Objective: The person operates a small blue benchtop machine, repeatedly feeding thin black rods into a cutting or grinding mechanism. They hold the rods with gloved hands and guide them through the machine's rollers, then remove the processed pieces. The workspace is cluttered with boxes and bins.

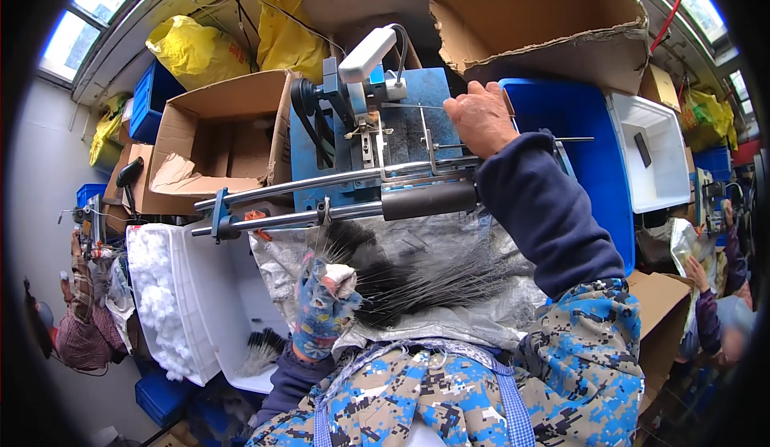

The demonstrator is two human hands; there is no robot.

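My right hand (pixel 484 118) is over the right side of the bench machine (pixel 373 118), its fingers closed on a thin metal rod (pixel 417 107) that reaches left toward the machine's middle. Down at my lap, my left hand (pixel 327 291) wears a colourful patterned glove with white cloth at the fingers. It looks curled, but what it holds, if anything, is hidden. Beside it, a pile of thin wire brushes with black bristles (pixel 393 287) lies on a silvery-white sheet (pixel 489 303). Two long metal bars (pixel 309 182) with a dark sleeve (pixel 429 200) cross in front of the machine.
White bins at left hold white fluffy pieces (pixel 156 287) and some black-bristled brushes (pixel 263 351). Open cardboard boxes (pixel 180 118) stand at back left and back right. A blue bin (pixel 573 110) and a white tray (pixel 666 182) are at right. Other people work at both sides.
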